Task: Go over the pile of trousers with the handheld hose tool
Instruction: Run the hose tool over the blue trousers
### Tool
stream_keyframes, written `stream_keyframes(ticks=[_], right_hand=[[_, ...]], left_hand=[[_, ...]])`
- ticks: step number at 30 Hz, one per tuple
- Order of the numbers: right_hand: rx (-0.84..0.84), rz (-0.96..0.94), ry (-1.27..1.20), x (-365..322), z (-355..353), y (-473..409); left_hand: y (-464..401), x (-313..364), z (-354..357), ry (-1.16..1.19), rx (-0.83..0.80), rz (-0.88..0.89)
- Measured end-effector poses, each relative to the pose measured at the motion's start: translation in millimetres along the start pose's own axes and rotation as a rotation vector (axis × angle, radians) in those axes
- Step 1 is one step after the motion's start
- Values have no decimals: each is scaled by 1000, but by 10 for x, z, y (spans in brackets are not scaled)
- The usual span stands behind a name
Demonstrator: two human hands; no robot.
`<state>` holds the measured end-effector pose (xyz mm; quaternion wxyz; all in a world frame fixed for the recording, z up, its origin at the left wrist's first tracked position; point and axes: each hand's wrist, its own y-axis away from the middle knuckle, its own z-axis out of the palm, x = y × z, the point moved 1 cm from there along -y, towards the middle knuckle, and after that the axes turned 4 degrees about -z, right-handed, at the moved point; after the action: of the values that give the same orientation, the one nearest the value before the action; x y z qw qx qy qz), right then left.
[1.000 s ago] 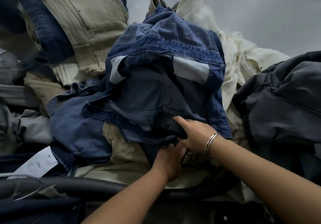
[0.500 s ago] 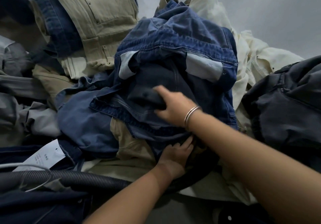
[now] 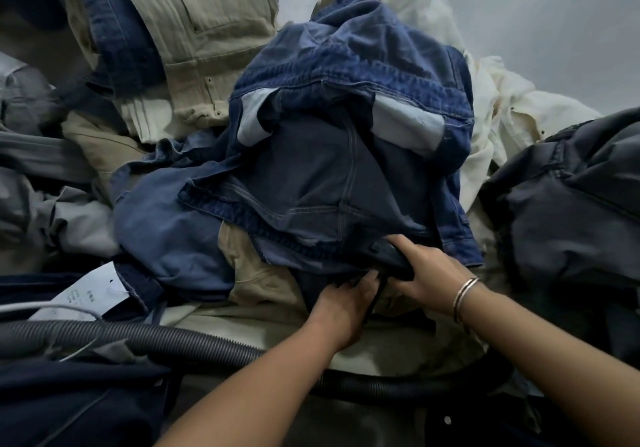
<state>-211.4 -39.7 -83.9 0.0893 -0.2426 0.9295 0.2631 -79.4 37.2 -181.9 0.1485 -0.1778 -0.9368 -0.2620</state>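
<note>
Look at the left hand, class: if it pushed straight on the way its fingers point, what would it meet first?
Most likely the dark nozzle gripped by the right hand: the left hand points up and right towards it, though depth is unclear.

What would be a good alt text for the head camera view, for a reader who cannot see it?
A person's right hand grips a dark nozzle at the lower edge of blue denim trousers on top of a pile of trousers, and the left hand holds dark cloth just below. A ribbed black hose lies across the front of the pile.
</note>
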Motion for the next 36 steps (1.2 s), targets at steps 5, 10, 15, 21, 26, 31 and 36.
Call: stream_keyframes(ticks=[5, 10, 15, 21, 26, 31, 36], right_hand=[[63, -67, 21, -282, 100, -233], [95, -164, 8, -678, 25, -440], [186, -17, -125, -182, -308, -123], [154, -27, -87, -60, -223, 122], [-19, -79, 88, -391, 132, -162], [85, -124, 72, -733, 40, -460], [325, -108, -170, -906, -566, -611]], left_hand=[[-25, 61, -85, -153, -15, 18], [28, 28, -84, -129, 1, 67], [-10, -52, -28, -52, 25, 78], [-42, -112, -93, -26, 64, 45], [-46, -28, -123, -156, 30, 10], [-4, 50, -113, -172, -16, 37], [273, -10, -377, 816, 554, -140]])
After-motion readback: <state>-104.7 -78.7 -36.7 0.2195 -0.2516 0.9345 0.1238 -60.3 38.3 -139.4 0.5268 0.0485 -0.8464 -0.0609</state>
